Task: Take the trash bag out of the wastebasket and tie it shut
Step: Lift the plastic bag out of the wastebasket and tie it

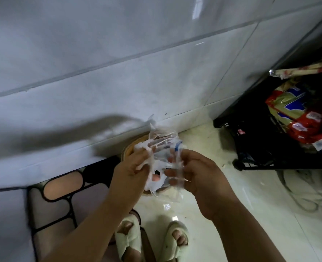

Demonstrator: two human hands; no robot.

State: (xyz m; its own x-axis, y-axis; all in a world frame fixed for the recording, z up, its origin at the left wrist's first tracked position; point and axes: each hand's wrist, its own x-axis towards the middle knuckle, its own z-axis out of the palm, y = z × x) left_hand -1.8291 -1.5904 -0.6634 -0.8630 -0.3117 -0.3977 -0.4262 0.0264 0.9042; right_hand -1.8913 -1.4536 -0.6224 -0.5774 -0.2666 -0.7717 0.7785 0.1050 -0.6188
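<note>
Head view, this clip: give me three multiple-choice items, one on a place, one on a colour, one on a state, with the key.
1. Where is the clear thin plastic trash bag?
A. Held up between both hands, above the round tan wastebasket
B. Lying on the floor mat
C. Inside the black rack

2. What colour are the open-toe fuzzy slippers?
A. Black
B. Cream
C. Red

3. What state is the bag's top in?
A. Knotted shut
B. Gathered in the fingers, no finished knot seen
C. Stretched over the basket rim

Key: 1 A, the left hand and right hand grip it over the wastebasket. 2 B, both slippers look pale cream. 3 B, plastic is bunched in each hand.
</note>
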